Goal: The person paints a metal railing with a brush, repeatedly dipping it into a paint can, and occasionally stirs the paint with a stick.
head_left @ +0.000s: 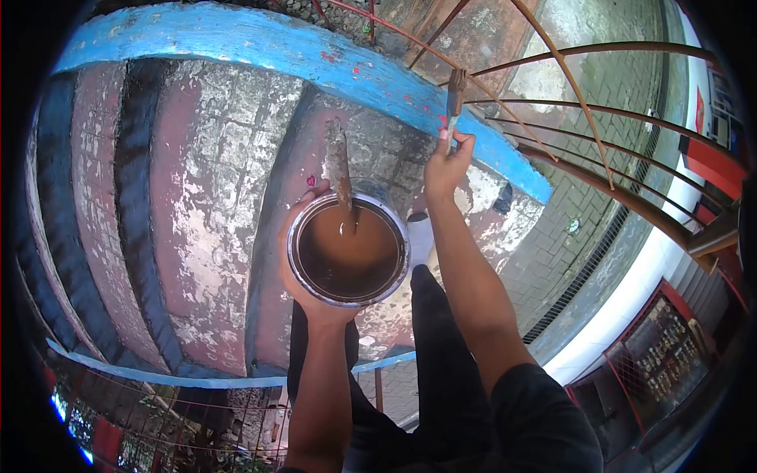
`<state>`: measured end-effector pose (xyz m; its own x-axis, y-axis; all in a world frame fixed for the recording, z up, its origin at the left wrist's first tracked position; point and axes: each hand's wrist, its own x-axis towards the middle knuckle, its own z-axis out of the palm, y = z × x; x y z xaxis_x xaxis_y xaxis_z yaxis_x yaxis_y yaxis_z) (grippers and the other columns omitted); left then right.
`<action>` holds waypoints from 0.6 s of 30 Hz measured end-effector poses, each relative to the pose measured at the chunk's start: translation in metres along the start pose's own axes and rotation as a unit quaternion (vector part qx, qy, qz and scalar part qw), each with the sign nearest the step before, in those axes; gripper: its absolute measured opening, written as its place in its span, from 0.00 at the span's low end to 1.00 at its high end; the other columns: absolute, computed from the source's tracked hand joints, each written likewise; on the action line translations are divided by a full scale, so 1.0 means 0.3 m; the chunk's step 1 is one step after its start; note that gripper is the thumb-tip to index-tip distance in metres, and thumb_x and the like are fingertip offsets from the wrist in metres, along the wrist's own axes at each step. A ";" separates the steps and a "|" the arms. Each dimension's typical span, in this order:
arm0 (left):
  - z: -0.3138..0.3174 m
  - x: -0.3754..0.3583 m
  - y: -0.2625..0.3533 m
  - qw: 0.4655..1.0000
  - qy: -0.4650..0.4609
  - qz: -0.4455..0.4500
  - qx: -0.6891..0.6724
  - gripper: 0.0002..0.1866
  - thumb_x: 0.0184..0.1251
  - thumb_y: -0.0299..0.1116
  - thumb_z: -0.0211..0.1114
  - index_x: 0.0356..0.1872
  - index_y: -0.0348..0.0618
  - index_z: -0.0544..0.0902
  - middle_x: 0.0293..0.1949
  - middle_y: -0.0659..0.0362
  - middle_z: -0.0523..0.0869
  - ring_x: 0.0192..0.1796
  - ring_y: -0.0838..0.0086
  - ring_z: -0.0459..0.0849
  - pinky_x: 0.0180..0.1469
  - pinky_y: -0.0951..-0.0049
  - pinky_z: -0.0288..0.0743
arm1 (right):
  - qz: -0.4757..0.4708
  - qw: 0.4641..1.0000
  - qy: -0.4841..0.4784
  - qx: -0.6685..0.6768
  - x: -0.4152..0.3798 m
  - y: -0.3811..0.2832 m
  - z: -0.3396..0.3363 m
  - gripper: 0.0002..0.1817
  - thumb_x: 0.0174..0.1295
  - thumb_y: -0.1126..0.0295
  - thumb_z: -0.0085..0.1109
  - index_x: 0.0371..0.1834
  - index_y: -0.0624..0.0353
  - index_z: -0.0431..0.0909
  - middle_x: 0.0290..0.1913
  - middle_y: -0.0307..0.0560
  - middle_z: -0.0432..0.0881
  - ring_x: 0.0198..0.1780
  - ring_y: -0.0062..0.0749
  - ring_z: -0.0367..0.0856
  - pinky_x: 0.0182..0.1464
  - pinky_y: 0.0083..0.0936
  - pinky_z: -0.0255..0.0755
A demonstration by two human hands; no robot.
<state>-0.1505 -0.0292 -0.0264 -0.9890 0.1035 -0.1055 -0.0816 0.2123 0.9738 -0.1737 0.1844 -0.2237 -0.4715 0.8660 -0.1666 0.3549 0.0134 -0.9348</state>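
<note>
My left hand (pixel 320 310) is wrapped around the side and underside of an open paint can (pixel 294 272) with brown paint (pixel 347 251) inside. A paint-crusted stick (pixel 337 162) stands in the paint and leans past the can's far rim. Further right, my right hand (pixel 448 167) grips a paintbrush (pixel 455 98) by its handle, bristles pointing away from me. The brush tip is at a thin bar of the brown metal railing (pixel 493 96); whether it touches cannot be made out.
Worn steps (pixel 213 205) with peeling paint descend or rise to the left. A blue-painted edge (pixel 236 35) curves along the far side. Railing bars fan out at the upper right over a paved path (pixel 564 248). My legs (pixel 441 355) are below the can.
</note>
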 end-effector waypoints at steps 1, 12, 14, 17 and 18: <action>0.005 0.007 0.005 1.000 0.000 0.004 -0.001 0.51 0.48 0.31 0.92 0.76 0.36 0.74 0.73 0.41 0.81 0.76 0.55 0.81 0.80 0.53 0.73 | 0.000 1.000 0.004 0.001 0.004 -0.017 -0.006 0.08 0.83 0.74 0.61 0.49 0.61 0.69 0.47 0.46 0.80 0.52 0.29 0.76 0.63 0.29 0.69; 0.010 -0.008 0.014 0.998 -0.019 -0.054 -0.038 0.50 0.50 0.30 0.91 0.76 0.35 0.73 0.73 0.41 0.81 0.76 0.55 0.81 0.80 0.53 0.73 | -0.028 0.997 0.066 0.020 0.130 0.078 -0.227 0.10 0.84 0.74 0.60 0.47 0.58 0.66 0.47 0.48 0.86 0.50 0.29 0.80 0.61 0.29 0.73; 0.010 -0.005 0.023 0.998 -0.027 -0.049 -0.036 0.51 0.49 0.30 0.92 0.76 0.35 0.73 0.73 0.41 0.81 0.76 0.55 0.81 0.80 0.53 0.72 | -0.015 0.998 0.057 0.038 0.136 0.086 -0.235 0.10 0.84 0.74 0.60 0.47 0.58 0.67 0.48 0.49 0.86 0.51 0.29 0.79 0.62 0.29 0.72; 0.002 -0.008 0.024 0.999 -0.036 -0.027 -0.009 0.52 0.47 0.31 0.93 0.76 0.35 0.73 0.73 0.41 0.81 0.76 0.54 0.81 0.81 0.52 0.72 | -0.038 0.999 0.031 0.012 0.164 0.108 -0.188 0.09 0.84 0.73 0.60 0.49 0.57 0.68 0.51 0.49 0.87 0.54 0.29 0.80 0.62 0.29 0.71; 0.000 -0.012 0.023 0.999 -0.037 -0.024 0.001 0.53 0.46 0.32 0.93 0.76 0.35 0.73 0.73 0.41 0.81 0.76 0.54 0.81 0.81 0.52 0.71 | -0.028 0.999 0.038 0.023 0.165 0.099 -0.152 0.09 0.84 0.73 0.61 0.48 0.58 0.67 0.49 0.48 0.84 0.53 0.30 0.78 0.62 0.30 0.71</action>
<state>-0.1475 -0.0280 -0.0194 -0.9721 0.1658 -0.1660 -0.1277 0.2198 0.9671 -0.1497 0.2505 -0.2453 -0.4269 0.8997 -0.0905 0.2911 0.0420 -0.9558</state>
